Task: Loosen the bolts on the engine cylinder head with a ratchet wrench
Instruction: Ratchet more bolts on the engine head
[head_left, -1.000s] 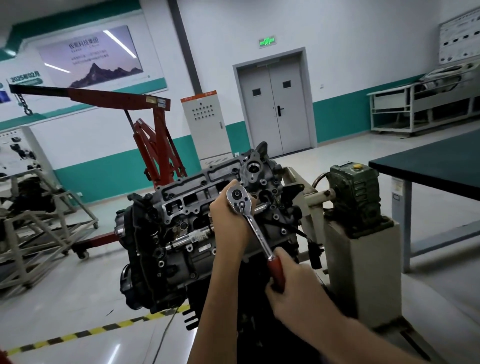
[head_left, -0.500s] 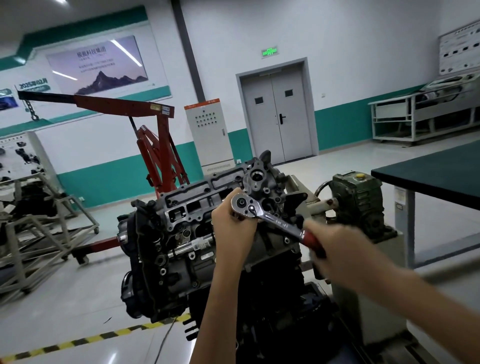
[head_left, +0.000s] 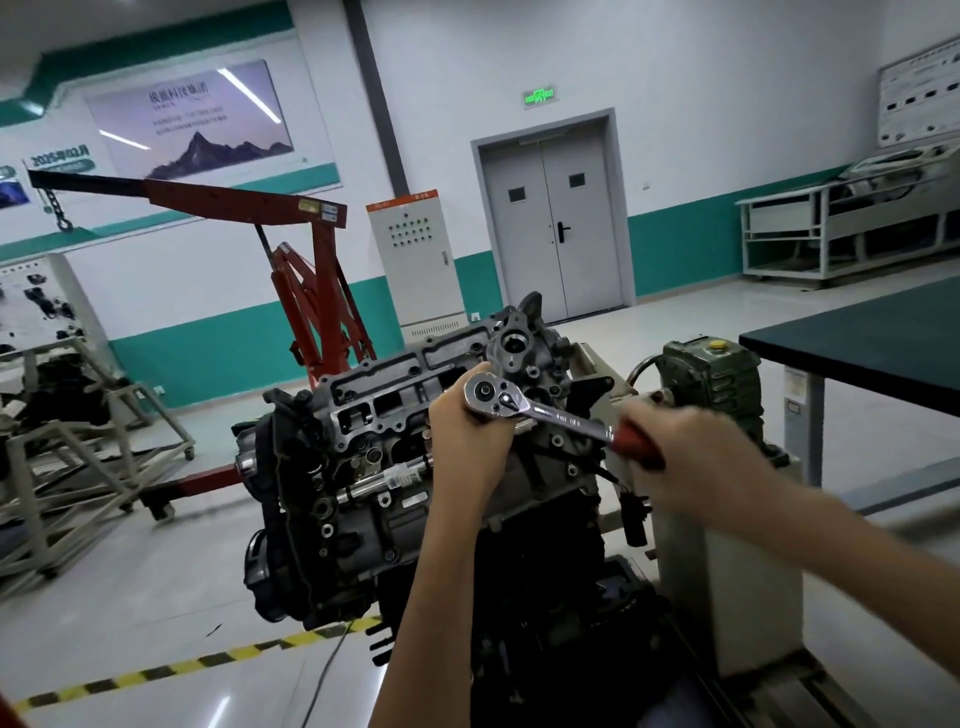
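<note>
Your left hand (head_left: 467, 431) curls round the head of the ratchet wrench (head_left: 540, 410), seated at the right end of the cylinder head (head_left: 384, 400), near its upper edge. Your right hand (head_left: 691, 457), blurred, grips the red handle out to the right of the cylinder head. The green gearbox (head_left: 711, 384) stands close behind that hand, the dark table (head_left: 872, 332) edge farther right. Left of the cylinder head, open floor (head_left: 156, 597) runs to the red crane (head_left: 311, 291).

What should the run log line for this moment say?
phase: bolt loosening | left hand: holds ratchet wrench head at cylinder head | right hand: grips red handle, handle pointing right
</note>
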